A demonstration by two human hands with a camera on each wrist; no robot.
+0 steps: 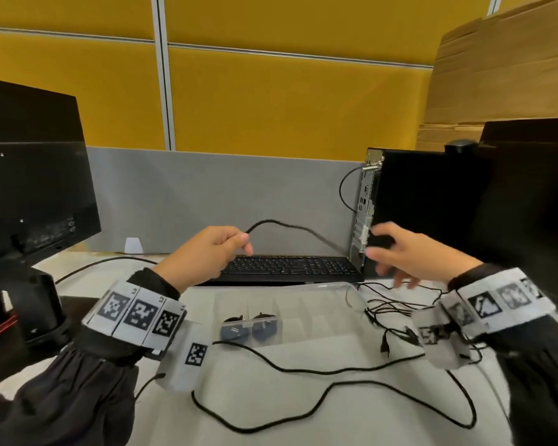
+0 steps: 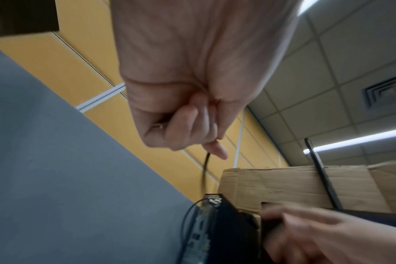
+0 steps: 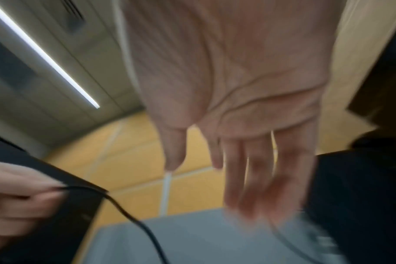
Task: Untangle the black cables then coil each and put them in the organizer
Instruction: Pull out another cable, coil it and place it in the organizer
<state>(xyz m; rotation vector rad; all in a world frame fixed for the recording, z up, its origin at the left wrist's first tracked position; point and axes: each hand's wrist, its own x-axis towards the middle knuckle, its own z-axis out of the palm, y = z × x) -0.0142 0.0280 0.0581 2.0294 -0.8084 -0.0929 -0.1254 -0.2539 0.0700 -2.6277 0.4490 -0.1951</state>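
Observation:
My left hand [image 1: 226, 249] is raised above the desk, its fingers curled round a black cable [image 1: 287, 225] that arcs rightward through the air. The left wrist view shows the fist [image 2: 181, 125] pinching that cable [image 2: 205, 167]. My right hand [image 1: 397, 255] hovers blurred by the computer tower, fingers spread [image 3: 249, 169] and holding nothing. The cable's long slack [image 1: 303, 370] loops across the desk in front. A tangle of thin black cables [image 1: 390, 307] lies under the right hand. The clear plastic organizer [image 1: 329, 286] sits between the hands, with two dark coiled items [image 1: 234, 329] in its left compartments.
A black keyboard [image 1: 290, 267] lies behind the organizer. A computer tower [image 1: 409, 204] and a monitor [image 1: 535, 204] stand at the right, another monitor [image 1: 29, 175] at the left. Cardboard [image 1: 496, 75] leans at the back right, above a grey partition [image 1: 223, 194].

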